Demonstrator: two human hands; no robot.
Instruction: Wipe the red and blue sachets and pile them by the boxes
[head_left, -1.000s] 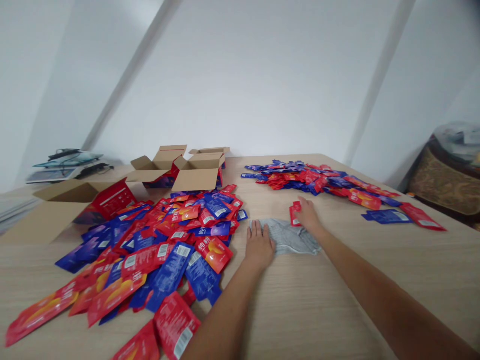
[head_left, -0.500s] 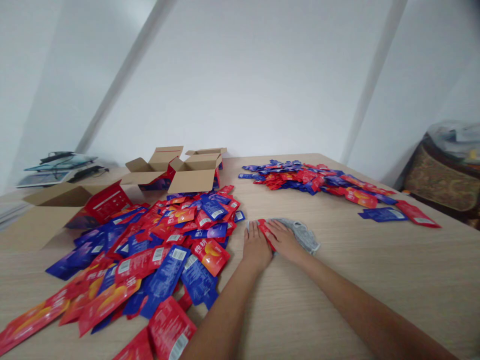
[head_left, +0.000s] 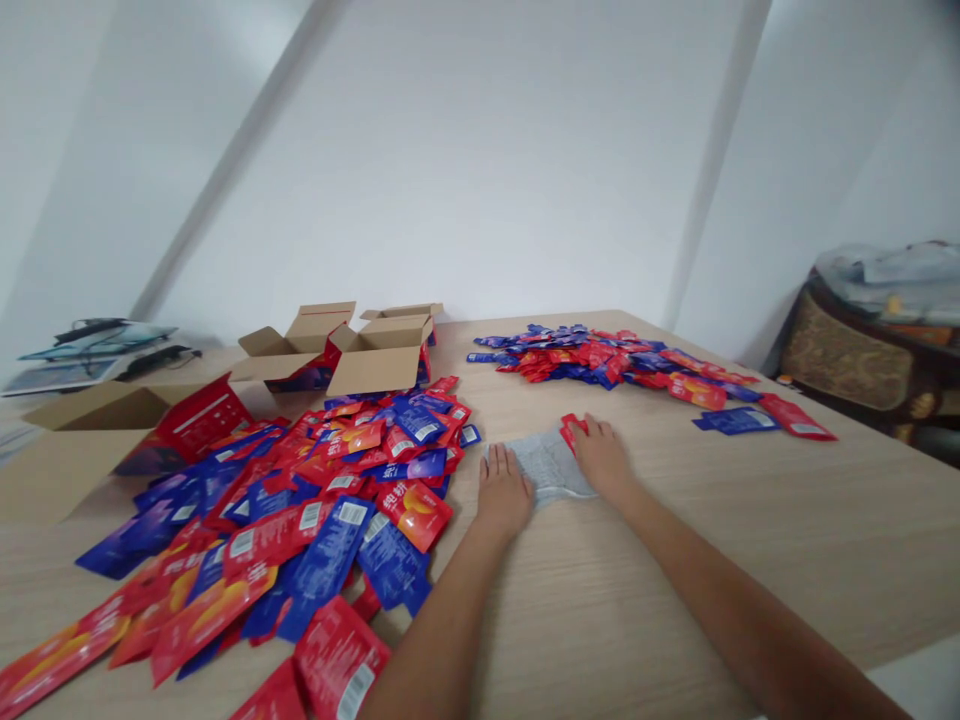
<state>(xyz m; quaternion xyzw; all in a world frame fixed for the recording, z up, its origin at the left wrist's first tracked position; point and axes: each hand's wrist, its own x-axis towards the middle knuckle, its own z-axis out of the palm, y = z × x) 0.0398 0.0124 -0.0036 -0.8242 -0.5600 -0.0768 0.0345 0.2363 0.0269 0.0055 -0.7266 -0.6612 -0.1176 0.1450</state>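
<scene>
A grey cloth [head_left: 551,467] lies spread on the table in front of me. My left hand [head_left: 505,492] rests flat on its left end, fingers stretched out. At the cloth's right end my right hand [head_left: 601,458] has its fingers over a small red sachet [head_left: 570,432], gripping it; most of the sachet is hidden under the hand. Just left of my left hand spreads a large heap of red and blue sachets [head_left: 415,512], some with barcodes upward. Farther back to the right lies a second pile of red and blue sachets [head_left: 592,358].
Open cardboard boxes [head_left: 379,368] stand behind the left heap, with another open box [head_left: 97,430] nearer at the left. Flat items and cables [head_left: 97,345] are stacked at the far left. A patterned chair [head_left: 847,355] stands beyond the table's right edge [head_left: 885,430].
My right hand has slid right across the cloth with the red sachet, away from my left hand. More of the cloth shows between the hands. My left hand stays nearly in place.
</scene>
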